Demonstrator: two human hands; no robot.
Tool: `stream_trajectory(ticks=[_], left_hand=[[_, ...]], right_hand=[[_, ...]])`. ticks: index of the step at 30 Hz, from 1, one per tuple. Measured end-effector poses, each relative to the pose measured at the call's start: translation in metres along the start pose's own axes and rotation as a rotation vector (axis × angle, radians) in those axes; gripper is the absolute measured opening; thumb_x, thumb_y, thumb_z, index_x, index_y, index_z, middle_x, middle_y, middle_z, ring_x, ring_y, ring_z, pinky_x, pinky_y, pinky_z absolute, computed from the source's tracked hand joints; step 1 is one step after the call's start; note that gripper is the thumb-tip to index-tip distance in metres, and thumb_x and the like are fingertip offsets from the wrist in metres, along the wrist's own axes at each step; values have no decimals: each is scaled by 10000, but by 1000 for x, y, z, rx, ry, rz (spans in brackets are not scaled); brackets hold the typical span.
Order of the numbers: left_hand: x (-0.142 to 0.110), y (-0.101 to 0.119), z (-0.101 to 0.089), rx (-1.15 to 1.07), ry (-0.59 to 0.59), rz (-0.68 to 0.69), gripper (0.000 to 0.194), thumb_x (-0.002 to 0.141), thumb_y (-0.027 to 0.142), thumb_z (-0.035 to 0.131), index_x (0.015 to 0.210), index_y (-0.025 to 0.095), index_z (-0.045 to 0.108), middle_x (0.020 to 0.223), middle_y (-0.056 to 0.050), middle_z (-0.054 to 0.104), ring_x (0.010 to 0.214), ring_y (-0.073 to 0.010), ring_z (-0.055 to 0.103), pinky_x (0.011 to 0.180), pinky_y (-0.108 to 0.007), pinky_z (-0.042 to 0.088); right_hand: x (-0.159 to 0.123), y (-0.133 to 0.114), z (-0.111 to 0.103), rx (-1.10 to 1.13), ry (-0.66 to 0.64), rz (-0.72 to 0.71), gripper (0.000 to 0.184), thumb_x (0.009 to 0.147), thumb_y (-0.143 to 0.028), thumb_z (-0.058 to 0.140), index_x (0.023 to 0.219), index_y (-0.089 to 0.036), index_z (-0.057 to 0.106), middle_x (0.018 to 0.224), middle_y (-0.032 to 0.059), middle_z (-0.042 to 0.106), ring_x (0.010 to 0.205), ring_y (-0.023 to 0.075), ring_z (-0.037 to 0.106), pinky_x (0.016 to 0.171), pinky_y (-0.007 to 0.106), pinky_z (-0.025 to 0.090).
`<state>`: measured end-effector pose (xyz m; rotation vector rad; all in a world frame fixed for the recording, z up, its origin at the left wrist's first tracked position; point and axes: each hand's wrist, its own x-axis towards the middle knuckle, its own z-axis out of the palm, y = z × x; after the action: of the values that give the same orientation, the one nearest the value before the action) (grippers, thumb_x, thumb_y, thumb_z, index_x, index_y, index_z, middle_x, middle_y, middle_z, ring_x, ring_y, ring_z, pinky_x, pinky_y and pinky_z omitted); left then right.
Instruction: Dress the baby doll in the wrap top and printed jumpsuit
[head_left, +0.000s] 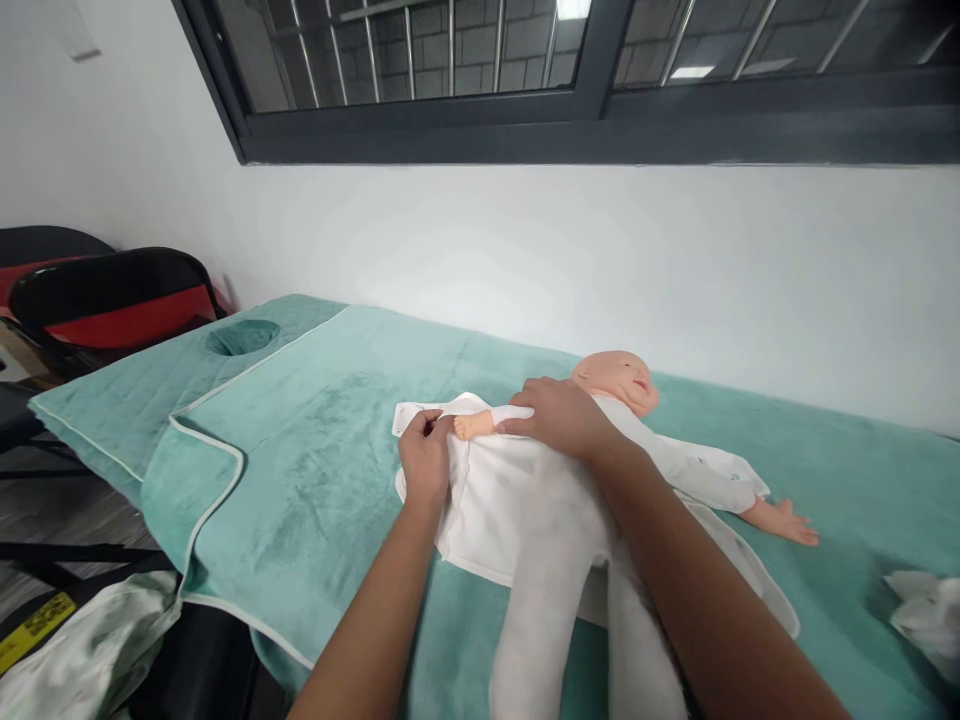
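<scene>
A baby doll (616, 380) lies on its back on a teal towel-covered table (315, 440), dressed in a white footed sleepsuit (525, 510). My left hand (425, 455) pinches the open end of the suit's sleeve by the doll's small hand (472, 425). My right hand (559, 415) is closed around the doll's sleeved arm, just below its head. The doll's other arm (780, 520) sticks out to the right, its hand bare.
A white wall and a dark-framed window (585, 110) rise behind the table. Black and red chairs (112, 300) stand at the left. Crumpled white cloth (930, 610) lies at the right edge. More fabric and a yellow label (37, 625) sit low at the left.
</scene>
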<state>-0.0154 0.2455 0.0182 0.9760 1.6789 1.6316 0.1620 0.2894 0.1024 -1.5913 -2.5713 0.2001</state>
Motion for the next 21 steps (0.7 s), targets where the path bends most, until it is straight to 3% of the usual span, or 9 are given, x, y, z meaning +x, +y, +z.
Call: stream_trajectory(ticks=[5, 9, 12, 14, 16, 19, 21], left_hand=[[-9, -7, 8, 292, -22, 234, 145, 835, 299, 519, 870, 206, 624, 709, 7, 618, 650, -150, 546, 652, -263, 400], [-13, -11, 14, 524, -218, 415, 146, 888, 281, 464, 819, 213, 574, 695, 1, 606, 649, -156, 541, 626, -264, 344], [-12, -11, 14, 543, -278, 432, 154, 912, 307, 452, 850, 220, 563, 721, 3, 618, 662, -156, 548, 617, -259, 328], [-10, -11, 13, 521, -242, 406, 179, 927, 332, 437, 871, 224, 569, 754, -2, 639, 691, -161, 564, 627, -259, 335], [-10, -11, 12, 510, -204, 395, 202, 936, 343, 428, 883, 222, 581, 800, -15, 658, 735, -171, 581, 656, -264, 355], [-10, -12, 12, 499, -166, 404, 204, 932, 339, 437, 918, 218, 601, 880, -39, 674, 814, -189, 598, 729, -282, 391], [-11, -11, 13, 494, -156, 410, 206, 931, 335, 441, 938, 217, 609, 910, -49, 676, 849, -198, 601, 764, -294, 402]], right_hand=[[9, 0, 12, -77, 67, 12, 412, 859, -612, 486, 892, -266, 708, 956, 85, 655, 895, 263, 573, 770, 381, 387], [14, -8, 22, -105, 82, -71, 366, 902, -520, 466, 931, -239, 699, 932, 93, 664, 917, 263, 580, 835, 408, 388], [6, -7, 17, 17, 133, -137, 295, 912, -418, 470, 1074, -257, 657, 1055, 71, 667, 1001, 251, 580, 884, 395, 401], [-9, 6, 5, 132, 249, -28, 290, 918, -417, 445, 1078, -276, 642, 1127, 51, 661, 1030, 241, 585, 871, 373, 427], [-27, 32, -11, 170, 332, 224, 337, 927, -471, 388, 952, -277, 663, 1080, 56, 682, 976, 258, 610, 814, 388, 454], [-50, 84, -24, 95, 182, 617, 569, 885, -659, 302, 726, -247, 660, 912, 121, 703, 848, 333, 636, 735, 478, 464], [-56, 115, -21, 127, 80, 706, 662, 847, -739, 277, 702, -227, 671, 928, 163, 706, 861, 361, 649, 766, 510, 464]])
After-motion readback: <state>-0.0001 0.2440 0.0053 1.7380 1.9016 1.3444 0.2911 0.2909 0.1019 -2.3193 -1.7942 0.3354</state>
